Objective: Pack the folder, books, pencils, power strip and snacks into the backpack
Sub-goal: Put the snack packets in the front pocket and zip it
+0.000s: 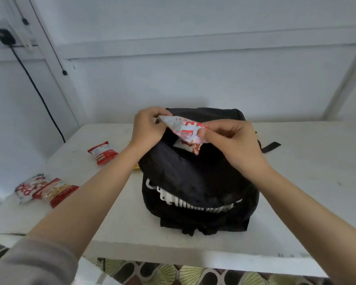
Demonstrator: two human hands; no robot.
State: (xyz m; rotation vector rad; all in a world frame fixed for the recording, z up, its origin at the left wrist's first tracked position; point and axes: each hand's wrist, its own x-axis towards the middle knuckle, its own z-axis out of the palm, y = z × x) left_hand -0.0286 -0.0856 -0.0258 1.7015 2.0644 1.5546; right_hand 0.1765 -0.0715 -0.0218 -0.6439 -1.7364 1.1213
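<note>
The left hand (148, 128) and the right hand (232, 145) are holding a small white-and-red crinkly plastic snack packet (184, 127) between them. It is hanging just above the far end of the soft black fabric backpack (193, 182), which is lying on the white table (306, 182).

The left fingers are curling in and pinching the packet's corner against the thumb. The right thumb and forefinger are pinching the opposite edge, with the remaining fingers folding loosely under.

Just below the right thumb, what looks like another packet's corner (188, 147) is poking from the bag's dark opening.

The packet is probably feeling very light, puffy and slick, and its contents are likely brittle. The flat sealed edges, where the fingertips are already gripping, seem the safest hold, while squeezing the middle is risking crushed snacks.

Both bare forearms are reaching forward and converging over the bag, wrists raised.

Well out to the left of the left fingers, three more red-and-white snack packets (103, 153) are waiting on the table.
</note>
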